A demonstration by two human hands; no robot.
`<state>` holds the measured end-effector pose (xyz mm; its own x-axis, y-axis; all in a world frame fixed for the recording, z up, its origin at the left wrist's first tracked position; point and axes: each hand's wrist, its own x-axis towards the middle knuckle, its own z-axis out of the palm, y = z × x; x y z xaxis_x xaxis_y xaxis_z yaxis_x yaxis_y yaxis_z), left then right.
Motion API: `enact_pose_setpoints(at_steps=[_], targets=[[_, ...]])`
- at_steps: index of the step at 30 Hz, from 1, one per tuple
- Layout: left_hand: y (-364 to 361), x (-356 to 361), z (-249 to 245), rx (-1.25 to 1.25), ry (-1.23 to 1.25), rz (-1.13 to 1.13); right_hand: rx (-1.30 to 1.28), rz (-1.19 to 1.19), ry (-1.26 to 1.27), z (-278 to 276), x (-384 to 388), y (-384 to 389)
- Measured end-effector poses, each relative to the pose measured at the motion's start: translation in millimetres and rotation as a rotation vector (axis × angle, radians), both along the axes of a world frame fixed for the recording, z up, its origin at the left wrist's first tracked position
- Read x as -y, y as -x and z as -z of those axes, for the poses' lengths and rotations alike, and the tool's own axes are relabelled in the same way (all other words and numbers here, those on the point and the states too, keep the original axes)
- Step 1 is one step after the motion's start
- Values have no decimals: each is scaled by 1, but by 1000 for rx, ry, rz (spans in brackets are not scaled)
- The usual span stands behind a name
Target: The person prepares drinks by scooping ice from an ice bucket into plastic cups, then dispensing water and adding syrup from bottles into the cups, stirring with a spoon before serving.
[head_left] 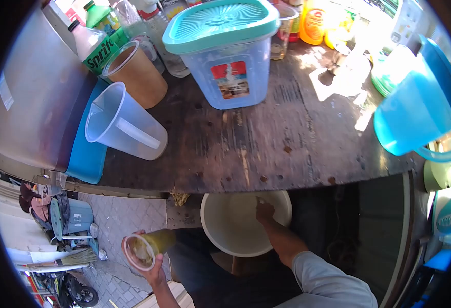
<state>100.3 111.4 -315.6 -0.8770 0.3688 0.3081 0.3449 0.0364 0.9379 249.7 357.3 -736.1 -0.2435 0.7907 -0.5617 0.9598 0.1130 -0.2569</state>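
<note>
My left hand [156, 271] is closed around a clear plastic cup [158, 243] with a yellow-green drink in it. The cup is tilted, its open rim turned up at me, and something pale shows inside. My right hand [264, 211] reaches inside a round white bucket [208, 233] under the table edge. Its fingers look curled together near the far inner wall; what they hold, if anything, is too small to make out.
On the dark wooden table [225, 149] stand a measuring jug [141, 134], a brown container [141, 82], a lidded clear tub [230, 66] and several bottles. A blue pitcher [410, 113] is at right. A parked motorcycle [74, 290] and a person [33, 197] show at lower left.
</note>
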Motion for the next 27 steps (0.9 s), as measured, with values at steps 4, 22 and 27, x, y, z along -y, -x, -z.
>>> enact_pose_setpoints(at_steps=[4, 22, 27], targets=[[-14, 41, -9, 8, 19, -200, -350, 125, -415, 94, 8, 45], [-38, 40, 0, 99, -95, -271, -498, -621, -212, 184, 44, -34], [-62, 23, -12, 158, -147, -282, -446, -786, -200, 81, -44, -16]])
